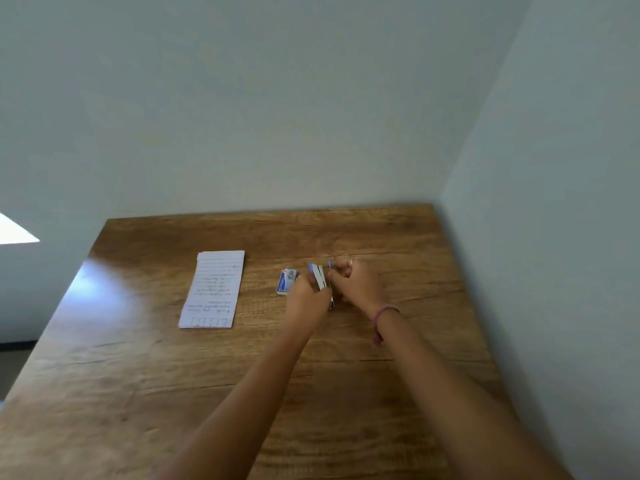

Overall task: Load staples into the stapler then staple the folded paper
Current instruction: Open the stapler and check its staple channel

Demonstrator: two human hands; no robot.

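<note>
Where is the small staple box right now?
In the head view, the small blue-and-white staple box lies on the wooden table, between the folded lined paper on its left and the left hand at the stapler.

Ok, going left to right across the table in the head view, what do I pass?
Folded paper → staple box → left hand → stapler, held open between both hands → right hand, with a red cord bracelet on its wrist.
</note>
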